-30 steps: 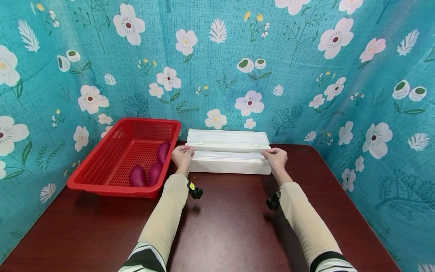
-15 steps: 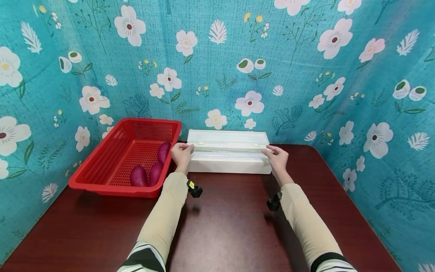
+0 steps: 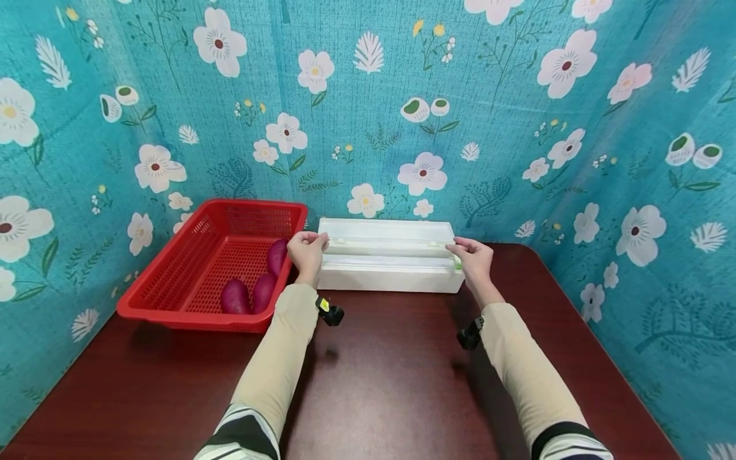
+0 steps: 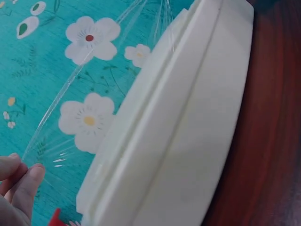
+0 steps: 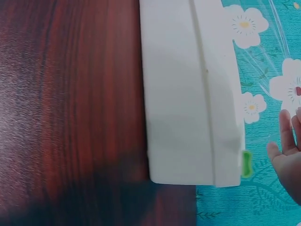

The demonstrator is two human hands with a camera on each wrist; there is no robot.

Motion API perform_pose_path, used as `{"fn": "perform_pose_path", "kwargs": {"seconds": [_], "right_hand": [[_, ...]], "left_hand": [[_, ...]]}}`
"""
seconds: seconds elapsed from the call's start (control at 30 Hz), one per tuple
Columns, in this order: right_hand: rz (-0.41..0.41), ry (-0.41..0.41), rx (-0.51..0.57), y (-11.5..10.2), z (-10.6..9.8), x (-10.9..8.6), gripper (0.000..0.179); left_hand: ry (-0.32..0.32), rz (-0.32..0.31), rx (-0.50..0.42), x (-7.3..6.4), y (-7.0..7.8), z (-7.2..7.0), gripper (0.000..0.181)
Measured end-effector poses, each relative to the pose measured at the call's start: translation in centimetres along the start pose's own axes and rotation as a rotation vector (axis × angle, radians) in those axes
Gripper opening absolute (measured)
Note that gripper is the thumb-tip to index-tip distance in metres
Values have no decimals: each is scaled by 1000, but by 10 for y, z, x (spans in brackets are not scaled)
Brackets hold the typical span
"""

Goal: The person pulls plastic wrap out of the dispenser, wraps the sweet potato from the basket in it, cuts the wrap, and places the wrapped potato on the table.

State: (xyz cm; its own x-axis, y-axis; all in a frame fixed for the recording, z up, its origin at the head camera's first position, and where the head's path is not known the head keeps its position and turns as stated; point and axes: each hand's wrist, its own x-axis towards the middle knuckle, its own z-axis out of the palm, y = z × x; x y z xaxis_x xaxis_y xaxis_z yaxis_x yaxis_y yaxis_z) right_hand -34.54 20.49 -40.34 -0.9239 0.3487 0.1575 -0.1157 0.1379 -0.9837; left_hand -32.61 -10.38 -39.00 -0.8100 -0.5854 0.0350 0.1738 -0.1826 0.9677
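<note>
A long white cling film dispenser (image 3: 391,279) lies on the table with its lid (image 3: 385,229) raised at the back. My left hand (image 3: 307,253) pinches the edge of a sheet of clear cling film (image 4: 61,96) above the dispenser's left end. In the left wrist view the film runs up from thumb and fingers in a taut, creased strand. My right hand (image 3: 476,260) is at the dispenser's right end, with thumb and fingers spread apart in the right wrist view. A small green piece (image 5: 247,164) shows at that end, beside the hand.
A red plastic basket (image 3: 172,317) stands left of the dispenser, close to my left hand. Several purple oblong vegetables (image 3: 235,297) lie in it. A blue flowered cloth (image 3: 368,128) hangs behind the dark red table (image 3: 391,370).
Both hands have risen slightly, and the right has shifted right with its fingers apart. The dispenser's right end has moved a little to the right, and its green piece now shows.
</note>
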Motion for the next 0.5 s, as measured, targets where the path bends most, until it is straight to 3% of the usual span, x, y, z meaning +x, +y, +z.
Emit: {"fn": "perform_pose_path", "kwargs": {"seconds": [0.2, 0.5], "right_hand": [[21, -5, -32, -13, 0, 3, 36], [38, -9, 25, -26, -1, 9, 31]], "left_hand": [[-3, 22, 7, 1, 12, 5, 16], [-50, 62, -31, 5, 27, 9, 17]]}}
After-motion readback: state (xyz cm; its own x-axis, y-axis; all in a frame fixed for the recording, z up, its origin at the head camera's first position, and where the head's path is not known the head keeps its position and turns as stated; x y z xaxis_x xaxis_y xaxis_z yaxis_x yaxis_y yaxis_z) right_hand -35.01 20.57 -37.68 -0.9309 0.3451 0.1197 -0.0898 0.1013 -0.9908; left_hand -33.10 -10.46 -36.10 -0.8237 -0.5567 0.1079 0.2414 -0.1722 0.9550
